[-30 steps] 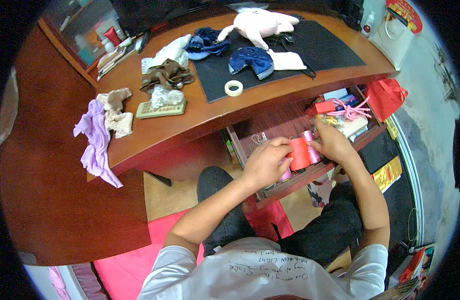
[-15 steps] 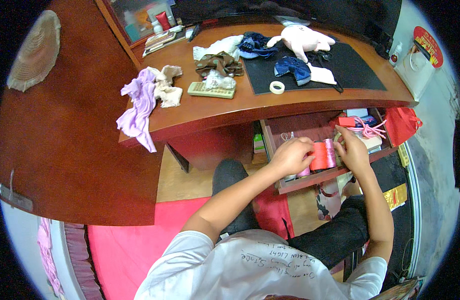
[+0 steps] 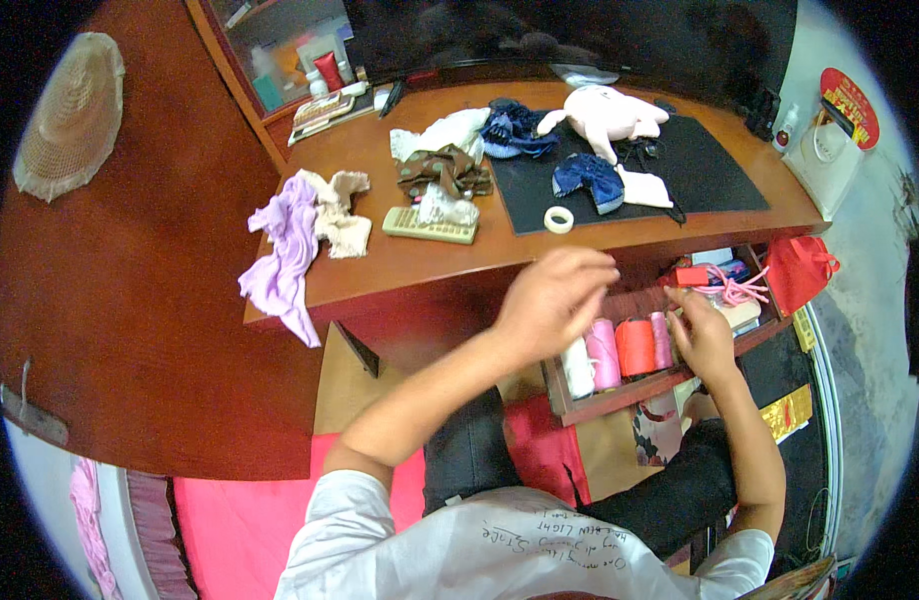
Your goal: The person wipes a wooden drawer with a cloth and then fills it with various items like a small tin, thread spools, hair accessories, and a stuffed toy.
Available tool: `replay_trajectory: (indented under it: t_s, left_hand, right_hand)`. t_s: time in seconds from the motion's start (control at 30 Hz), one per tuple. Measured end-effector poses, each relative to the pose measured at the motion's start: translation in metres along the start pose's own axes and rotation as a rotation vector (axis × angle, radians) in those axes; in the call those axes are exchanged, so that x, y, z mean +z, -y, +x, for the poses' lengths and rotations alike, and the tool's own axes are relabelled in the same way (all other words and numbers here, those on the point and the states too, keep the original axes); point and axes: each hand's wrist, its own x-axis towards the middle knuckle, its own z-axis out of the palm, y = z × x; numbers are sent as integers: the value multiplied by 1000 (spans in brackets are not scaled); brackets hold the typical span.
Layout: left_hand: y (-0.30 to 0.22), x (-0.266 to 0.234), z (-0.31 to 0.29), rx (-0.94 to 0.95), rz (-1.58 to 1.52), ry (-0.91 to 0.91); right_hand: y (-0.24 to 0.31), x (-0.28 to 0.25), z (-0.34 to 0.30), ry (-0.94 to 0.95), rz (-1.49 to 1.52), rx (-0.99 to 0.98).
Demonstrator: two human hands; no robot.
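My left hand (image 3: 555, 303) is raised over the left end of the open drawer (image 3: 620, 401), its fingers loosely bent and apart from the thumb, with nothing seen in it. In the drawer's front row stand a white spool of thread (image 3: 577, 369), a pink spool (image 3: 604, 356), a red-orange spool (image 3: 636, 348) and a slim mauve-pink spool (image 3: 662, 340). My right hand (image 3: 705, 338) reaches into the drawer beside the slim spool. Its thumb and forefinger are apart; the other fingers are partly hidden.
Pink cord (image 3: 735, 288), a red box (image 3: 692, 276) and a red bag (image 3: 800, 274) are at the drawer's right. On the desk (image 3: 360, 288) lie lilac cloth (image 3: 285, 240), a beige remote (image 3: 430, 225), a tape roll (image 3: 558, 220) and a pink plush toy (image 3: 605, 118).
My left hand has lifted off the spools and moved up and left, uncovering the white and pink ones. My right hand stays beside the slim spool. The view has tilted slightly.
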Motion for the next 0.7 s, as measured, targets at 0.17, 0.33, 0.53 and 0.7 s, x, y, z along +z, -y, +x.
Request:
replay_trajectory:
  t_s: [0.17, 0.33, 0.53, 0.7]
  left_hand:
    - [63, -71, 64, 72, 261, -151]
    - [157, -117, 109, -291, 464, 55]
    - [197, -81, 134, -284, 777, 372]
    - [195, -69, 146, -285, 933, 335]
  right_hand:
    - [1, 2, 9, 5, 39, 50]
    - [8, 0, 22, -1, 143, 86]
    - [4, -1, 24, -21, 184, 105]
    - [2, -1, 26, -23, 219, 136]
